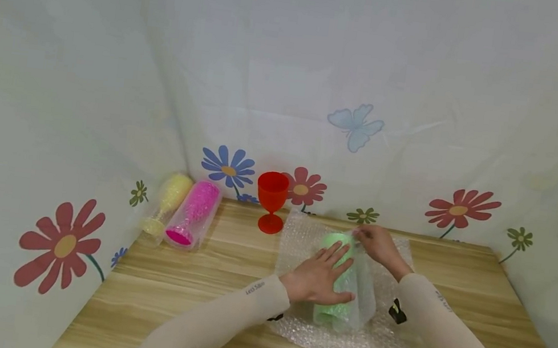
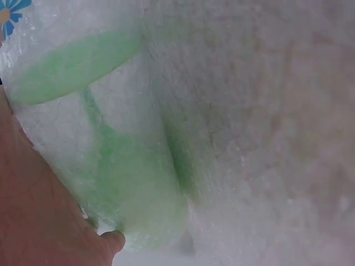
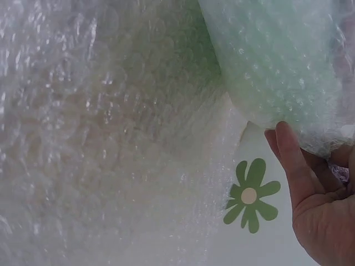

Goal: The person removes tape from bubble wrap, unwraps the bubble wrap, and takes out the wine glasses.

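Note:
A light green goblet (image 2: 133, 177) lies on its side inside a layer of bubble wrap (image 1: 364, 310), on a bubble wrap sheet (image 1: 342, 345) spread over the table. My left hand (image 1: 319, 276) rests flat on the wrapped goblet with its fingers spread. At the goblet's far end, my right hand (image 1: 379, 246) pinches the wrap's edge between thumb and fingers. In the right wrist view the fingers (image 3: 288, 144) touch the wrap beside the pale green shape. The left wrist view shows the goblet's round foot and thin stem through the plastic.
A red goblet (image 1: 273, 193) stands upright at the table's back. To its left lie a pink goblet (image 1: 197, 210) and a yellow goblet (image 1: 170, 199), both in bubble wrap. A flower-printed curtain (image 1: 269, 81) borders the wooden table (image 1: 166, 299) behind and at the sides.

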A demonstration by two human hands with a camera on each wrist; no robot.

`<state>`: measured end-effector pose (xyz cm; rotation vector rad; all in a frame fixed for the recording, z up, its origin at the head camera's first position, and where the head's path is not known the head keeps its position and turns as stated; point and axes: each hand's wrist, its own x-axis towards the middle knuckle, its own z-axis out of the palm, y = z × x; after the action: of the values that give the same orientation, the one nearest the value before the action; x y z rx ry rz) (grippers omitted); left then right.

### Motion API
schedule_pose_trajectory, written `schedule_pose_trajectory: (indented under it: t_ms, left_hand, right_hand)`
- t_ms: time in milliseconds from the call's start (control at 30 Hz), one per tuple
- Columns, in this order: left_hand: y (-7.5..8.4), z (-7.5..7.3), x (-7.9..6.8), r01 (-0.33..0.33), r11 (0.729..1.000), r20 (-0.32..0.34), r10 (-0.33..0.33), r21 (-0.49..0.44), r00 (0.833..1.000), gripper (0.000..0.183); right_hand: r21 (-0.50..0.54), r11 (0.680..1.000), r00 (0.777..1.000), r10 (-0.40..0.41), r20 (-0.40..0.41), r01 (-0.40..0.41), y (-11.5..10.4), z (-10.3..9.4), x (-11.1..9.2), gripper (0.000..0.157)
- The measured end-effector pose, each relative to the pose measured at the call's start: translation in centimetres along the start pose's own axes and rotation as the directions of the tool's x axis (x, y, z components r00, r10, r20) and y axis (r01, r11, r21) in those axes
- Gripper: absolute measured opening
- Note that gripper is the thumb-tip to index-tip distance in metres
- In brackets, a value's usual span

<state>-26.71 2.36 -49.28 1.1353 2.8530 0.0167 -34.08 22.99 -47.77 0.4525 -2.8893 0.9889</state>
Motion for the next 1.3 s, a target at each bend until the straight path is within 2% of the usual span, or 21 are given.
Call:
schedule_pose_trajectory:
  t_ms: [67, 167, 333, 467, 667, 800, 967, 1067, 1133, 1200, 1300]
  left_hand:
    - [-0.1, 0.0, 0.0, -0.001, 1.0, 0.001, 0.001, 0.0, 1.0, 0.086]
    - [-0.2, 0.1, -0.1, -0.002, 1.0, -0.001, 0.002, -0.005, 1.0, 0.086]
    - [-0.3, 0.0, -0.3, -0.003, 1.0, -0.008, 0.003, -0.019, 1.0, 0.086]
    - [-0.4, -0.2, -0.4, -0.009, 1.0, 0.001, 0.009, -0.021, 1.0, 0.086]
    - [-0.4, -0.4, -0.4, -0.014, 1.0, 0.016, 0.015, -0.013, 1.0, 0.085]
    - [-0.4, -0.3, -0.3, -0.012, 1.0, 0.025, 0.013, -0.025, 1.0, 0.086]
    - [-0.5, -0.2, -0.4, -0.003, 0.999, 0.034, 0.004, -0.046, 0.999, 0.086]
    - [-0.6, -0.1, -0.5, 0.001, 0.999, 0.036, 0.0, -0.049, 0.999, 0.086]
    - [-0.7, -0.1, -0.5, 0.003, 0.999, 0.035, -0.001, -0.052, 0.999, 0.086]
    - [-0.7, -0.1, -0.5, 0.004, 0.999, 0.038, -0.002, -0.051, 0.999, 0.085]
    - [-0.8, -0.1, -0.5, 0.001, 0.999, 0.039, 0.0, -0.047, 0.999, 0.085]
  right_hand:
    - [0.028, 0.999, 1.0, 0.029, 0.0, -0.029, 0.3, 0.0, 0.1, 0.033]
    - [0.093, 0.989, 0.993, 0.113, 0.027, -0.115, 0.6, -0.1, 0.0, 0.038]
    - [0.178, 0.951, 0.967, 0.243, 0.077, -0.253, 1.3, -0.4, -0.1, 0.044]
    - [0.192, 0.938, 0.957, 0.275, 0.094, -0.288, 2.1, -0.7, -0.1, 0.042]
    - [0.21, 0.914, 0.934, 0.319, 0.162, -0.348, 3.6, -0.9, -0.5, 0.04]
    - [0.219, 0.909, 0.931, 0.321, 0.173, -0.354, 4.3, -1.0, -0.8, 0.037]
    - [0.139, 0.937, 0.943, 0.301, 0.144, -0.32, 3.7, -1.2, -1.1, 0.043]
    - [0.063, 0.965, 0.964, 0.247, 0.097, -0.254, 2.5, -1.8, -1.5, 0.047]
    - [0.005, 0.986, 0.985, 0.164, 0.045, -0.164, 1.3, -2.3, -2.0, 0.046]
    - [-0.097, 0.994, 0.999, 0.045, -0.002, -0.045, 0.0, -2.6, -2.6, 0.046]
    - [-0.262, 0.957, 0.991, -0.133, -0.012, 0.125, -2.3, -3.0, -3.8, 0.04]
